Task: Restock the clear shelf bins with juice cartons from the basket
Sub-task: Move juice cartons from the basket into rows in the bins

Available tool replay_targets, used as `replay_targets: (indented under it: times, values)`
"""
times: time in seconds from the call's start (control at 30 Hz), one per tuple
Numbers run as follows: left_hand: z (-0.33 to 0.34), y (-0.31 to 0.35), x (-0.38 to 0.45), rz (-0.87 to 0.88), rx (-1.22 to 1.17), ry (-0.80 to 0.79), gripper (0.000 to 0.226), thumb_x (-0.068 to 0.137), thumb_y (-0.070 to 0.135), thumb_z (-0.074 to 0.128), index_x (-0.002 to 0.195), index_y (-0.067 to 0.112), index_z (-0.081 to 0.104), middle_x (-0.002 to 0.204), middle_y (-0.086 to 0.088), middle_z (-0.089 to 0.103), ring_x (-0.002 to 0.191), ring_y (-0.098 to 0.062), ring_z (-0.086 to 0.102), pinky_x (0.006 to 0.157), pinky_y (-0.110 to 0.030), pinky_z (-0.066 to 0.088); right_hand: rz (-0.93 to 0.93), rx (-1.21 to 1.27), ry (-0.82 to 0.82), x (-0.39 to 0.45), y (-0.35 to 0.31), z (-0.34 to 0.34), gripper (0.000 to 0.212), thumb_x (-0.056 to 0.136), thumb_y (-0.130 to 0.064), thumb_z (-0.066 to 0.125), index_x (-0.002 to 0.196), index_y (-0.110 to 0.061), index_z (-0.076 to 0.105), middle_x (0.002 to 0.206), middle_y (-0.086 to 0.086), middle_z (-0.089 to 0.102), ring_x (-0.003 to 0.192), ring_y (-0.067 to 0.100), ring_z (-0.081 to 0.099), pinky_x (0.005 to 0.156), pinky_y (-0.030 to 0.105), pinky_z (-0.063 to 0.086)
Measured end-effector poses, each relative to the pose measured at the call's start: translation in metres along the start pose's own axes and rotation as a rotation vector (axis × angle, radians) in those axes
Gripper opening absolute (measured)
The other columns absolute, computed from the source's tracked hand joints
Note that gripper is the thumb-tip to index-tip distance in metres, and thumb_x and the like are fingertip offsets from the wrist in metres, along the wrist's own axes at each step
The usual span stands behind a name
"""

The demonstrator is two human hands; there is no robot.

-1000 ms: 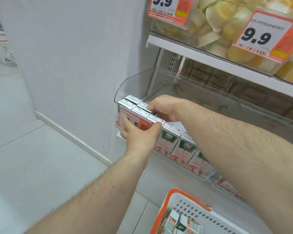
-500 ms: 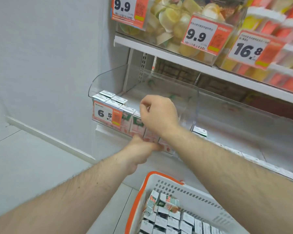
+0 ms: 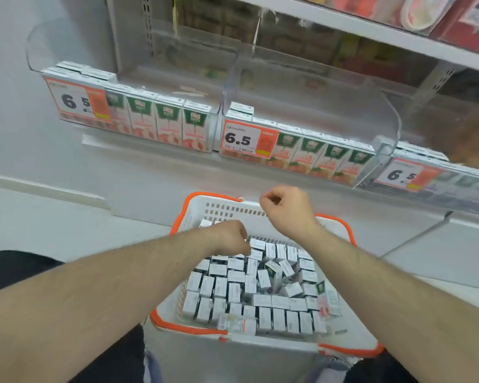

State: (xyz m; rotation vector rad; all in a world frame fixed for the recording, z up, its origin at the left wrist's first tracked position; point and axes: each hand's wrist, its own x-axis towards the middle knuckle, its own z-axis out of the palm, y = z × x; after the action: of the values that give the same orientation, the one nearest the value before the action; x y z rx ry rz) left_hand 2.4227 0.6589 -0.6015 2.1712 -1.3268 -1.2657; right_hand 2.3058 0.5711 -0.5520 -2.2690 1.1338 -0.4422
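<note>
A white basket with an orange rim (image 3: 202,195) stands on the floor below the shelf, packed with several small juice cartons (image 3: 260,295). My left hand (image 3: 230,236) reaches down into the basket's far end, just above the cartons; its fingers are hidden behind the back of the hand. My right hand (image 3: 285,208) hovers over the basket's far rim with curled fingers and nothing in it. On the shelf, the left clear bin (image 3: 67,45) holds a front row of peach cartons (image 3: 155,120). The middle clear bin (image 3: 329,92) holds a front row of orange cartons (image 3: 318,157).
A third clear bin (image 3: 443,175) with a 6.5 price tag sits at the right. The shelf above (image 3: 371,26) carries fruit cups. A white wall and pale tiled floor (image 3: 39,217) lie to the left. My knees show at the bottom corners.
Both hands have left the left bin and dropped towards the basket. The view has tilted down, so the whole basket now shows.
</note>
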Motion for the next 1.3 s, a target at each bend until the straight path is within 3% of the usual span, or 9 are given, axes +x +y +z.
replay_targets:
  times: [0.13, 0.27, 0.4, 0.63, 0.8, 0.9, 1.03, 1.2, 1.3]
  values:
    - [0.064, -0.014, 0.011, -0.060, 0.198, -0.151, 0.022, 0.090, 0.025, 0.063, 0.106, 0.013, 0.054, 0.087, -0.002, 0.050, 0.076, -0.020, 0.048, 0.064, -0.028, 0.038, 0.286, 0.101, -0.044, -0.011, 0.073, 0.007, 0.023, 0.086, -0.009, 0.058, 0.064, -0.011, 0.064, 0.075, 0.011, 0.069, 0.077, 0.031, 0.069, 0.070, 0.034, 0.055]
    - [0.114, -0.029, 0.022, -0.118, 0.314, -0.253, 0.028, 0.086, 0.035, 0.066, 0.100, 0.011, 0.060, 0.088, -0.006, 0.059, 0.078, -0.020, 0.057, 0.064, -0.029, 0.045, 0.455, -0.163, -0.294, -0.028, 0.138, 0.018, 0.023, 0.087, -0.011, 0.057, 0.066, -0.006, 0.060, 0.074, 0.009, 0.060, 0.070, 0.024, 0.058, 0.067, 0.030, 0.049]
    - [0.138, -0.037, 0.035, -0.206, 0.383, -0.278, 0.062, 0.080, 0.056, 0.063, 0.124, 0.013, 0.054, 0.124, -0.010, 0.059, 0.116, -0.029, 0.054, 0.096, -0.040, 0.046, 0.388, -0.593, -0.493, -0.050, 0.185, 0.023, 0.015, 0.088, -0.019, 0.053, 0.099, -0.012, 0.062, 0.101, 0.008, 0.061, 0.096, 0.027, 0.059, 0.079, 0.031, 0.049]
    - [0.162, -0.049, 0.048, -0.383, 0.387, -0.313, 0.114, 0.067, 0.064, 0.075, 0.152, 0.018, 0.014, 0.154, -0.014, 0.013, 0.140, -0.038, 0.026, 0.104, -0.047, 0.040, 0.163, -1.175, -0.729, -0.071, 0.232, 0.041, 0.068, 0.073, -0.046, 0.063, 0.136, -0.026, 0.044, 0.134, 0.009, 0.042, 0.122, 0.029, 0.042, 0.096, 0.043, 0.038]
    - [0.161, -0.057, 0.054, -0.431, 0.251, -0.302, 0.101, 0.070, 0.058, 0.066, 0.150, 0.017, 0.020, 0.153, -0.013, 0.025, 0.135, -0.036, 0.035, 0.101, -0.043, 0.041, 0.104, -1.295, -0.708, -0.079, 0.245, 0.049, 0.058, 0.078, -0.023, 0.061, 0.134, -0.021, 0.047, 0.132, 0.012, 0.041, 0.117, 0.030, 0.042, 0.097, 0.042, 0.037]
    - [0.151, -0.057, 0.055, -0.437, -0.082, -0.267, 0.073, 0.078, 0.052, 0.046, 0.134, 0.007, 0.040, 0.122, -0.012, 0.055, 0.108, -0.026, 0.054, 0.093, -0.038, 0.046, 0.098, -1.267, -0.703, -0.070, 0.241, 0.046, 0.056, 0.080, -0.030, 0.060, 0.134, -0.021, 0.046, 0.130, 0.011, 0.045, 0.116, 0.029, 0.047, 0.098, 0.042, 0.038]
    - [0.114, -0.047, 0.051, -0.614, -0.794, -0.239, 0.029, 0.086, 0.038, 0.040, 0.082, 0.013, 0.054, 0.084, -0.011, 0.059, 0.083, -0.027, 0.057, 0.084, -0.040, 0.049, 0.360, -0.724, -0.661, -0.049, 0.218, 0.028, 0.076, 0.075, -0.052, 0.062, 0.141, -0.025, 0.038, 0.135, 0.009, 0.045, 0.116, 0.027, 0.051, 0.092, 0.039, 0.045]
    - [0.057, -0.023, 0.047, -0.444, -1.247, -0.274, 0.041, 0.085, 0.047, 0.038, 0.096, 0.015, 0.059, 0.095, -0.013, 0.064, 0.090, -0.030, 0.056, 0.077, -0.039, 0.044, 0.663, 0.432, -0.483, -0.025, 0.162, 0.008, 0.056, 0.074, -0.038, 0.069, 0.122, -0.012, 0.059, 0.102, 0.013, 0.058, 0.083, 0.024, 0.056, 0.074, 0.043, 0.051]
    - [0.005, -0.002, 0.030, -0.320, -1.287, -0.291, 0.046, 0.082, 0.058, 0.048, 0.087, 0.015, 0.065, 0.090, -0.010, 0.066, 0.082, -0.029, 0.061, 0.076, -0.037, 0.040, 0.690, 0.899, -0.405, -0.014, 0.123, -0.003, 0.047, 0.071, -0.030, 0.068, 0.113, -0.011, 0.059, 0.110, 0.018, 0.056, 0.093, 0.030, 0.057, 0.075, 0.041, 0.052]
